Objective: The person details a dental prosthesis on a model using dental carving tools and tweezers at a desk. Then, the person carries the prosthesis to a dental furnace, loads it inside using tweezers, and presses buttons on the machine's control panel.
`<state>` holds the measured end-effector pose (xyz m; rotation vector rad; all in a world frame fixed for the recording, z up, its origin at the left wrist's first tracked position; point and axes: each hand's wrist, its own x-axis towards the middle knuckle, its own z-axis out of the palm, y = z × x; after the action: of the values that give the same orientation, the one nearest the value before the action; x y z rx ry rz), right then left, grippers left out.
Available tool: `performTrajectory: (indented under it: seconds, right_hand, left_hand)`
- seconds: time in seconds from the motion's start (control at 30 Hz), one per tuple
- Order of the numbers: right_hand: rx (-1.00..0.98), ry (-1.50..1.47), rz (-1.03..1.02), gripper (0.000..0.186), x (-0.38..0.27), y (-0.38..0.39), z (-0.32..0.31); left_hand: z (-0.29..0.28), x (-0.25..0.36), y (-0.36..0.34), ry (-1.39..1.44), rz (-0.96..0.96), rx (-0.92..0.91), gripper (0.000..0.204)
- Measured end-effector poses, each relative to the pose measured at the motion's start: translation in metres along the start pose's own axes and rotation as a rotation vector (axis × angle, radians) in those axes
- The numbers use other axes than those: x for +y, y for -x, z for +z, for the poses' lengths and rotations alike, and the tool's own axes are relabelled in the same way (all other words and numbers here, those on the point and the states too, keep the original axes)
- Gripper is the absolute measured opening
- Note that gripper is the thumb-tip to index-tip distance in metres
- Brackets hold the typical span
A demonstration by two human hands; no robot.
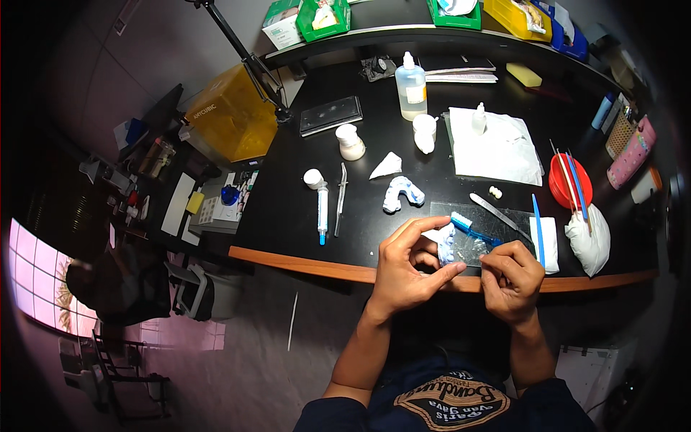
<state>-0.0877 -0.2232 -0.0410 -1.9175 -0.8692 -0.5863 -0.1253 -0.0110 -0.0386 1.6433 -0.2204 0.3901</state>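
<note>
Head view: left hand (404,272) grips dental model (447,246) beside toothbrush (473,230) (blue).

At ten o'clock we spot pale lettering (205,109) on the yellow see-through box (241,126)! Round to five, we catch upside-down words on the tan badge (452,403) of the dark shirt (390,383); at one, the bottle label's (416,95) print is too small.

The desk (288,194) is bright, floor (259,374) dim; a window (44,270) glares (pinkish); edges bend into blackness.
</note>
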Motion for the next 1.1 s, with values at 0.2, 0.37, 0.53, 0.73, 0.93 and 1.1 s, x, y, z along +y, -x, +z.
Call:
performTrajectory:
  seconds: [0.2,0.37,0.53,0.73,0.93,1.1]
  right_hand:
    - [-0.001,-0.010,0.007,0.021,0.0000,0.0003,-0.0002]
    - [0.005,-0.007,0.001,0.021,0.0013,0.0008,-0.0010]
    - [-0.002,0.000,0.007,0.021,0.0003,0.0010,-0.0010]
    - [0.006,0.000,-0.001,0.020,0.0014,0.0013,-0.0013]
    - [0.002,0.000,0.014,0.020,0.0005,0.0016,-0.0011]
    - [0.012,-0.004,0.004,0.020,0.0008,0.0022,-0.0019]
  left_hand:
    - [-0.0005,0.0006,0.0011,-0.028,0.005,0.009,0.061]
    - [0.0016,0.0035,0.0008,-0.031,-0.020,0.014,0.061]
    - [0.0012,-0.0008,0.0018,-0.014,-0.014,0.019,0.061]
    - [0.0018,0.0014,0.0014,-0.032,-0.004,0.021,0.062]
    - [0.0012,-0.0011,0.0018,-0.033,-0.004,0.018,0.062]
    - [0.0032,0.0017,0.0016,-0.019,-0.005,0.026,0.062]
